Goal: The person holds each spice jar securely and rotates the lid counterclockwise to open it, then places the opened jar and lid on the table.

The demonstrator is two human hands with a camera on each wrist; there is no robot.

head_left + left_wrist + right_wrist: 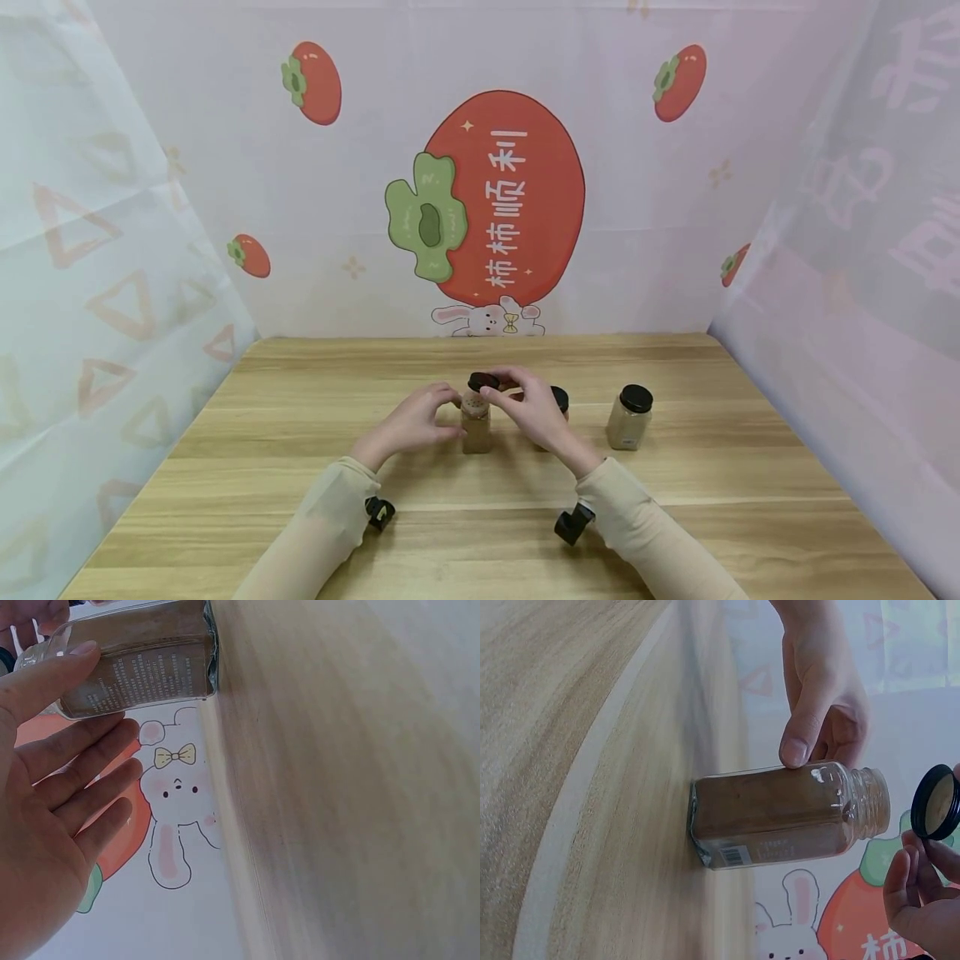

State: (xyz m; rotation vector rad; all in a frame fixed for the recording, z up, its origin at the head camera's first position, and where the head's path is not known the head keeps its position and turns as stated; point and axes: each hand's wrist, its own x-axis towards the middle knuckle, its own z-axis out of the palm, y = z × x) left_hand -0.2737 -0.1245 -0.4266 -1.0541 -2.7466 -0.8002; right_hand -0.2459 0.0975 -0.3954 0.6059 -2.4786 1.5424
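Observation:
A clear spice jar (476,435) of brown powder stands upright on the wooden table, its perforated shaker top uncovered. My left hand (412,423) holds it from the left side; the left wrist view shows the thumb on the glass (142,664) and the fingers loosely extended along another side. Just above the mouth, my right hand (531,410) pinches the round black lid (483,382) between thumb and fingers. The right wrist view shows the lid (932,801) apart from the threaded neck, with its pale inside facing the jar.
Partly behind my right hand is a second jar with a black lid (560,398). Farther right stands a black-capped jar (628,427) of pale powder. A printed fabric backdrop (630,275) borders the table's back edge (337,340).

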